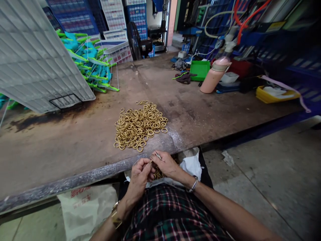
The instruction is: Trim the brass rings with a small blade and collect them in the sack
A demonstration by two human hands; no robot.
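Note:
My left hand (141, 172) is closed in a pinch just off the table's front edge; most of what it grips is hidden by the fingers, though a small gold-coloured edge shows at the tips. Touching it, my right hand (166, 163) is curled around a small silver metal tool (158, 155) whose kind I cannot make out. Gold-coloured metal rings (158, 174) lie below both hands, in pale cloth on my lap. A loose pile of the same rings (139, 125) sits on the table, a little beyond my hands.
On the worn brown table (82, 144), a pale ribbed panel (42, 60) leans at left beside green and turquoise pieces (94, 63). A pink bottle (213, 78), green tray (200, 70) and yellow tray (277, 94) stand at right. Behind are a fan (135, 42) and stacked crates.

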